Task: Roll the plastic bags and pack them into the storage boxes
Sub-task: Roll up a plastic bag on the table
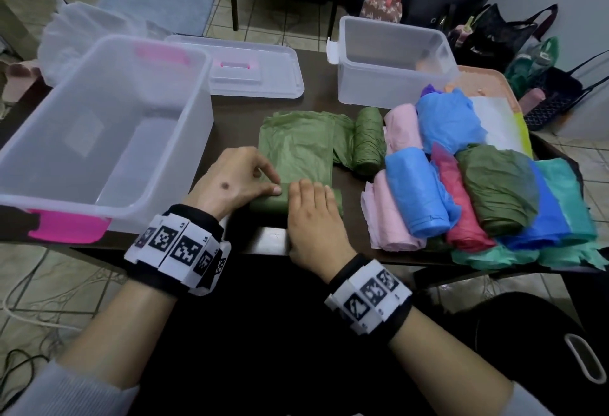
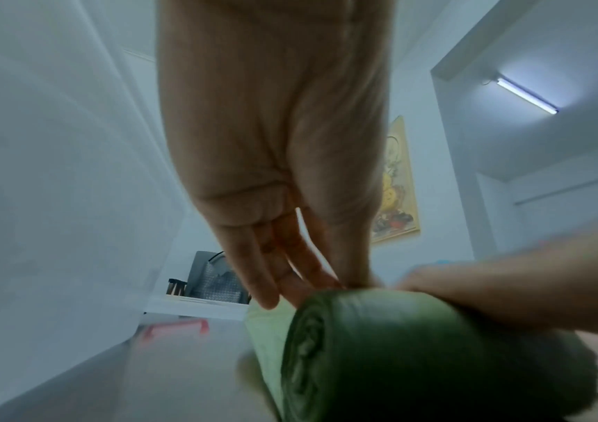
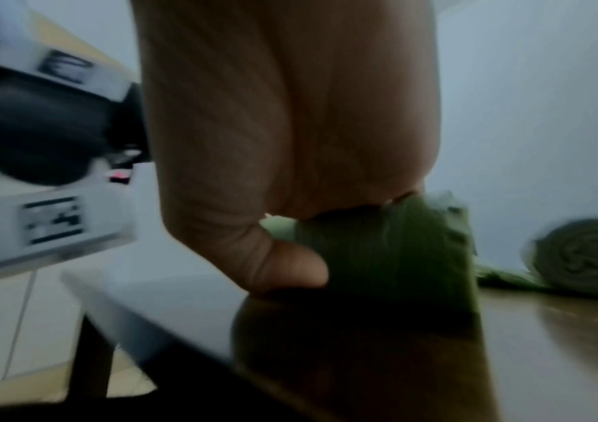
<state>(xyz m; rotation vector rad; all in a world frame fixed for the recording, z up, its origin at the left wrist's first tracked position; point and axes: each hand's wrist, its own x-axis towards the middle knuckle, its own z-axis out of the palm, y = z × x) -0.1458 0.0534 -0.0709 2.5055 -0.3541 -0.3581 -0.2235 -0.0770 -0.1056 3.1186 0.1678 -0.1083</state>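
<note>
A light green plastic bag (image 1: 296,148) lies flat on the dark table, its near end wound into a roll (image 1: 267,205). My left hand (image 1: 275,183) is at the roll's left end, straight fingers (image 2: 272,288) pressing the sheet just beyond it and the thumb on top. My right hand (image 1: 313,198) lies over the roll's right part, fingers across the top. In the right wrist view its thumb (image 3: 290,257) is tucked against the near side of the roll (image 3: 398,257). The left wrist view shows the roll's spiral end (image 2: 326,357). Two clear storage boxes stand open: a large one (image 1: 197,125) on the left, a smaller one (image 1: 395,86) at the back.
A finished dark green roll (image 1: 369,142) lies right of the flat bag. Pink, blue, red, green and teal bags (image 1: 478,184) are piled at the right. A clear lid (image 1: 250,69) sits behind. The table's near edge (image 1: 263,244) is just under my wrists.
</note>
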